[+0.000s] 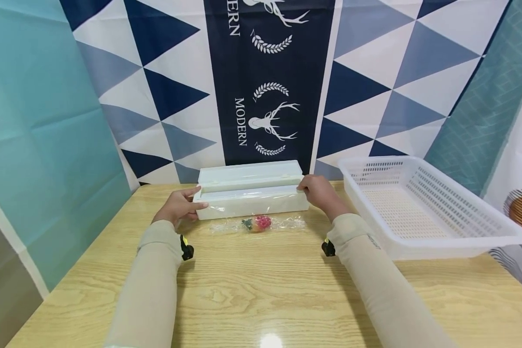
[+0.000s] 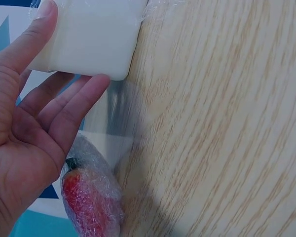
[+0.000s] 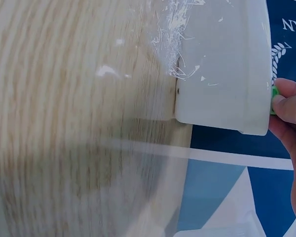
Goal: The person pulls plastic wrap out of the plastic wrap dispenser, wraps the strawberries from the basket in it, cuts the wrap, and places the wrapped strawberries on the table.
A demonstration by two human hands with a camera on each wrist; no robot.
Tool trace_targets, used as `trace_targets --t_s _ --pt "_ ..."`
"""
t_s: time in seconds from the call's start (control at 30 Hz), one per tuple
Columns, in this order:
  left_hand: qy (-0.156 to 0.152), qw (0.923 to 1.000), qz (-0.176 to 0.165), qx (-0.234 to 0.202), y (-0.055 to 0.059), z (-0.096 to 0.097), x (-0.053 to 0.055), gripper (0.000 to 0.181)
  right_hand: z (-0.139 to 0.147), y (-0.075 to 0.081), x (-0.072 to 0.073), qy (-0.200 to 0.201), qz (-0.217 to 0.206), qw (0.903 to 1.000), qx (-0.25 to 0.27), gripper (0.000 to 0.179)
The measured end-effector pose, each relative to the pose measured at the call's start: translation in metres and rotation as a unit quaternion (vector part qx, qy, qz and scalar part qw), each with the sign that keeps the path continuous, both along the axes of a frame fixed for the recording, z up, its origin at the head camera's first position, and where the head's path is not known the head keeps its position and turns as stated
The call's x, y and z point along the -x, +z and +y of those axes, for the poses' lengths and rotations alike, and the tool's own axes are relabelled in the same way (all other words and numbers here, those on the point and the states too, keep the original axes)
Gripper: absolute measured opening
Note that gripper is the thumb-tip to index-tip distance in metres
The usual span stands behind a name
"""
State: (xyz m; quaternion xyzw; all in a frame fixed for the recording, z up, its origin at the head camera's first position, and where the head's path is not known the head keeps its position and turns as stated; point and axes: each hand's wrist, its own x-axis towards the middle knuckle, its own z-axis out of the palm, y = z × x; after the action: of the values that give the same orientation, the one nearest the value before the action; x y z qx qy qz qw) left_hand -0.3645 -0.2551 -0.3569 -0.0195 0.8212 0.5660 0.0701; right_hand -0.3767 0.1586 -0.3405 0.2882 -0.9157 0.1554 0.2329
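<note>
A long white cling film dispenser with its lid raised lies near the back of the table. My left hand grips its left end; in the left wrist view the thumb and fingertips lie around that end. My right hand is at the right end, pinching a small green piece at the box's edge. In front of the box lies a red fruit with green leaves, wrapped in clear film. Below the left palm in the left wrist view shows a film-wrapped red item with a green top.
A white plastic basket with slotted walls stands on the right of the wooden table. Behind the box hangs a patterned blue and white curtain. A teal cloth hangs at the left.
</note>
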Motion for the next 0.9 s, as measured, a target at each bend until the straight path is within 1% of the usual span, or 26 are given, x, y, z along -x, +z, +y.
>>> trace_targets --t_s 0.17,0.3,0.37,0.47,0.57,0.67,0.73,0.8,0.87,0.9 --pt "-0.020 0.9997 0.008 -0.005 0.001 0.001 0.006 0.085 0.009 -0.004 0.002 0.002 0.014 0.9997 0.018 0.025" --pt "-0.023 0.9996 0.015 -0.003 0.003 0.000 0.008 0.086 0.013 -0.005 0.002 -0.007 0.016 0.9997 0.016 0.025" --pt "-0.024 0.9996 0.017 -0.002 0.003 -0.001 0.007 0.085 0.013 -0.004 0.002 -0.008 0.005 0.9998 0.016 0.025" --pt "-0.028 0.9995 0.016 0.002 0.002 -0.003 0.005 0.085 0.010 -0.004 0.000 -0.017 -0.032 0.9989 0.029 0.019" --pt "-0.023 0.9997 0.011 -0.004 0.000 -0.002 0.002 0.084 0.007 -0.006 0.000 -0.040 -0.088 0.9927 0.073 0.017" --pt "-0.024 0.9996 0.008 -0.011 -0.003 -0.002 0.001 0.084 0.007 -0.012 0.001 -0.062 -0.131 0.9802 0.134 0.022" --pt "-0.022 0.9996 0.007 -0.015 -0.004 -0.002 0.000 0.085 0.008 -0.015 0.002 -0.069 -0.142 0.9735 0.166 0.023" --pt "-0.026 0.9995 0.009 -0.017 -0.005 -0.003 0.000 0.085 0.009 -0.016 0.003 -0.070 -0.141 0.9693 0.190 0.021" --pt "-0.023 0.9990 0.003 -0.037 -0.006 -0.004 0.000 0.084 0.010 -0.017 0.004 -0.067 -0.136 0.9668 0.205 0.020" --pt "-0.027 0.9984 0.000 -0.051 -0.006 -0.004 0.000 0.084 0.010 -0.017 0.005 -0.066 -0.134 0.9655 0.213 0.019"
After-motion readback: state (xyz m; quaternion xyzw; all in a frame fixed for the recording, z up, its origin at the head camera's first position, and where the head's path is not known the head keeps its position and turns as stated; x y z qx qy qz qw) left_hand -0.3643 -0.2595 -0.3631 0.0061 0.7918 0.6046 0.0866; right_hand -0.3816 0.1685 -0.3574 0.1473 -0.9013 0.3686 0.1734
